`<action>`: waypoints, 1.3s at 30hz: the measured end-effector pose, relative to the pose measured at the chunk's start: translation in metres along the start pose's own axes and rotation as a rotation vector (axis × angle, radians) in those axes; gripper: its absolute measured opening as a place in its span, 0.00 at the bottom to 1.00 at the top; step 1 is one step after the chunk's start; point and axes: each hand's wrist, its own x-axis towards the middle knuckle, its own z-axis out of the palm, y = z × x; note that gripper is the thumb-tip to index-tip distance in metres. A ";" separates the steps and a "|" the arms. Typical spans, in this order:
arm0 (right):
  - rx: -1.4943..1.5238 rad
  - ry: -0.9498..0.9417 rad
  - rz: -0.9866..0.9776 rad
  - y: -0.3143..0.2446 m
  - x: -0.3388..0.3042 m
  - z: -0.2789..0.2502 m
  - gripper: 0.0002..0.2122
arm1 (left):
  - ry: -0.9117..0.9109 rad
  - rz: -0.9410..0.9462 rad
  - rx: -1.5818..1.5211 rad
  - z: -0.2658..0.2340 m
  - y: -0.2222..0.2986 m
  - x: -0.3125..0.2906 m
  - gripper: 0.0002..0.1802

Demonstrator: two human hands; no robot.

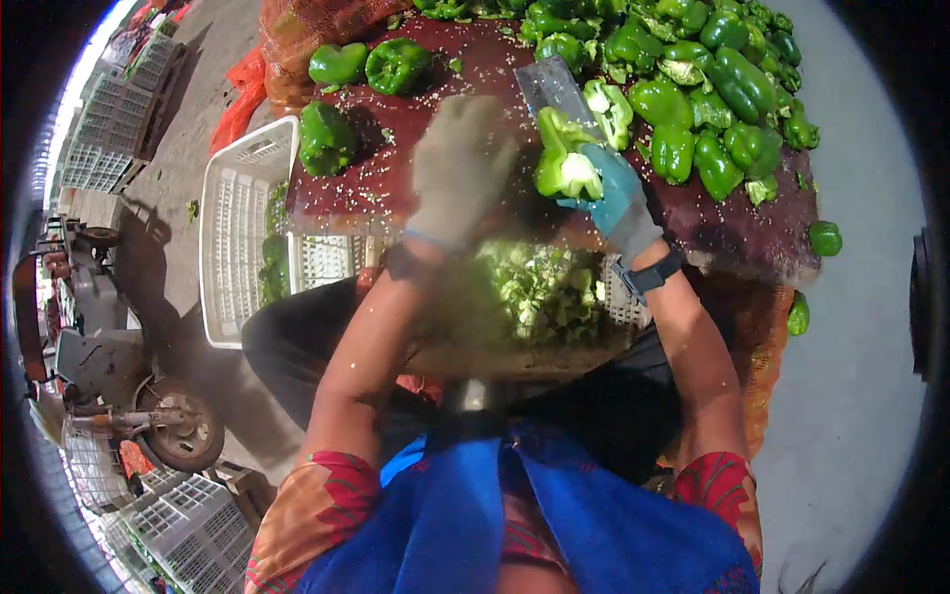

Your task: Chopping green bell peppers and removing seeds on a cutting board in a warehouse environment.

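My left hand (460, 163), in a beige glove, is smeared by motion above the dark red board (366, 193); its fingers are too blurred to read. My right hand (614, 198), in a blue and grey glove, is closed around a broad-bladed knife (550, 87), whose handle is hidden. A cut green pepper (567, 158) with its pale inside showing lies against the right fingers, over part of the blade. Just beyond it is another opened pepper piece (609, 111). Three whole green peppers, one of them a pepper (327, 139) near the left edge, sit on the board.
A heap of green peppers (732, 89) covers the board's far right. Pepper scraps (544, 292) fill a container below the near edge. A white plastic basket (223, 238) stands left, with an orange mesh sack (297, 49) behind. Farther left is a parked motorbike (178, 426).
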 end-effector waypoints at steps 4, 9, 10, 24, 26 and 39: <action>-0.307 0.127 -0.160 0.032 -0.002 -0.001 0.16 | -0.370 0.168 -0.017 -0.014 0.044 -0.005 0.23; -0.165 0.236 0.075 0.079 0.017 -0.004 0.17 | -0.595 -0.024 0.053 0.042 0.037 -0.034 0.13; -0.184 0.282 0.119 0.071 0.004 0.007 0.16 | -0.480 0.085 0.081 0.045 0.032 -0.044 0.14; 0.294 -0.045 0.220 0.056 0.015 -0.010 0.13 | -0.231 -0.128 0.057 0.080 0.044 -0.049 0.07; 0.225 -0.017 0.211 0.045 0.009 -0.011 0.13 | -0.210 -0.136 -0.051 0.069 0.059 -0.042 0.06; 0.165 -0.029 0.066 0.004 -0.007 0.031 0.21 | -0.540 -0.383 -1.292 0.027 0.004 -0.032 0.11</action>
